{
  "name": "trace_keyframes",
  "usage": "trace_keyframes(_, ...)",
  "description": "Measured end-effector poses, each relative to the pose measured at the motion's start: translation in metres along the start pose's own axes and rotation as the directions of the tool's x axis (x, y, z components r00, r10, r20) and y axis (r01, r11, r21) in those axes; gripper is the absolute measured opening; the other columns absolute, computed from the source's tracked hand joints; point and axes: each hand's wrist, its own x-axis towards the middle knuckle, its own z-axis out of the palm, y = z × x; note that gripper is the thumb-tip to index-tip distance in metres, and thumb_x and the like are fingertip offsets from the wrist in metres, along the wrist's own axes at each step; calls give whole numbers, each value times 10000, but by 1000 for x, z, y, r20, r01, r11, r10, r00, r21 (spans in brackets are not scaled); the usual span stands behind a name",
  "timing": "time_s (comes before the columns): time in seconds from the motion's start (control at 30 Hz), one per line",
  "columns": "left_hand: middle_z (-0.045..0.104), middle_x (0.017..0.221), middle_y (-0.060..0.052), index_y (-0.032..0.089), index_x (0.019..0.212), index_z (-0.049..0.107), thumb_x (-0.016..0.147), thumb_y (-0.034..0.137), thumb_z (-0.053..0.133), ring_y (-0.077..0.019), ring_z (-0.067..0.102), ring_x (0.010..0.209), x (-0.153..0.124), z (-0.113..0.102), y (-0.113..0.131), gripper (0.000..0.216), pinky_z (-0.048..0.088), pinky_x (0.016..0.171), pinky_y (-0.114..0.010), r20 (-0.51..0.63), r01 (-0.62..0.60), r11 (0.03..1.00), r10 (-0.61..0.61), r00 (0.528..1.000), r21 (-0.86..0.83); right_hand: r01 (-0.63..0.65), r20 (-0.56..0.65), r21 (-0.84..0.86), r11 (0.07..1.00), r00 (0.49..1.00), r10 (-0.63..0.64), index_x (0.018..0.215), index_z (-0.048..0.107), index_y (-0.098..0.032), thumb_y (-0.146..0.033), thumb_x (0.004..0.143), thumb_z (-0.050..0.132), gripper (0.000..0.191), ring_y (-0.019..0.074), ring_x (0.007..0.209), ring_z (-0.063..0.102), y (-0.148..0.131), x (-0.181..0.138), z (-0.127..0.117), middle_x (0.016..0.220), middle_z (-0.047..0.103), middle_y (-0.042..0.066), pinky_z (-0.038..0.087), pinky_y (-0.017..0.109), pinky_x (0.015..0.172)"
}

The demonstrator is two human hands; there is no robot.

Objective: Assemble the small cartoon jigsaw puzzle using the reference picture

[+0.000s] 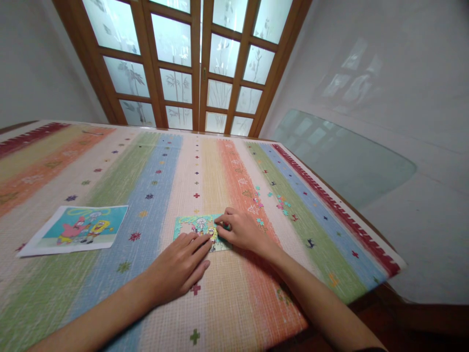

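A partly assembled jigsaw puzzle (222,247) with cartoon figures lies flat on the striped tablecloth in front of me. A gap shows in its upper left part. My left hand (185,266) rests palm down at the puzzle's lower left edge, fingers stretched out over it. At the puzzle's right side, my right hand (240,230) has thumb and index finger drawn together over the pieces. Whatever is between those fingertips is too small to make out. Just right of that hand, a loose teal piece (260,222) lies on the cloth.
Several loose puzzle pieces (283,203) are scattered to the right, beyond my right hand. A printed reference picture (84,227) of the cartoon figures lies at the left. The tablecloth (146,293) covers the table, whose right edge runs near a wall. Wooden glass-paned doors (200,63) stand behind.
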Motion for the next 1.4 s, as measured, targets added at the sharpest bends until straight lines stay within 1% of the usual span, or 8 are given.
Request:
trace_keyframes(0.2,658,1312,-155,133,1379,578,1072,250,408,-293,617,1096,1,-2,0,371,507,951,-486,-10,-7,1000,7,1000,-13,87,0,58,995,996,-87,1094,780,-218,-161,914,622,245,177,829,601,17,5,-9,985,667,68,439,296,757)
trace_keyframes(0.3,659,1318,-142,161,1396,572,1070,253,417,-282,621,1104,1,-3,-1,373,508,963,-478,-12,0,999,-1,1000,-33,67,-85,64,996,994,-61,1119,760,-222,-138,908,605,275,171,830,608,37,5,-26,974,667,55,454,296,795)
trace_keyframes(0.5,667,1300,-158,117,1317,610,1071,248,400,-297,625,1108,1,-3,-2,349,516,957,-497,-14,-16,1000,16,1000,-8,-263,-280,-135,955,935,218,931,781,-191,-148,864,593,204,192,842,645,106,-17,-72,925,705,66,451,295,809)
trace_keyframes(0.63,670,1298,-152,123,1321,608,1068,241,407,-285,630,1107,1,-2,-2,344,517,960,-480,-10,-14,1000,14,1000,-10,-586,-303,-258,768,804,512,959,799,-184,-177,858,614,211,248,948,671,151,-40,-83,996,746,111,460,307,797)
trace_keyframes(0.77,660,1326,-147,145,1363,592,1067,251,421,-284,625,1133,-1,-2,-3,358,515,974,-485,-7,-11,1000,11,1000,-21,-658,-290,-252,710,751,593,945,818,-180,-179,837,640,208,279,935,703,176,-55,-78,987,777,143,478,320,762)
trace_keyframes(1.2,665,1311,-159,117,1324,604,1071,239,395,-296,631,1112,-1,-1,-1,350,530,947,-499,-11,-17,1000,17,1000,8,-691,-226,-161,704,721,655,662,696,-191,-163,735,707,80,204,695,655,184,-51,-71,736,738,83,412,267,603)
trace_keyframes(1.3,664,1317,-154,121,1317,605,1071,239,392,-289,632,1112,-1,-2,-2,346,535,947,-491,-8,-19,1000,19,1000,18,-659,-246,-122,743,745,620,698,686,-187,-137,737,679,64,199,696,640,173,-47,-75,747,733,78,399,263,599)
trace_keyframes(1.4,669,1314,-138,135,1316,604,1069,248,406,-279,632,1113,-1,-2,-2,336,535,953,-474,-10,-15,1000,15,1000,27,-583,-259,-59,810,793,552,883,725,-169,-111,773,628,158,185,730,647,153,-39,-77,830,751,78,421,256,636)
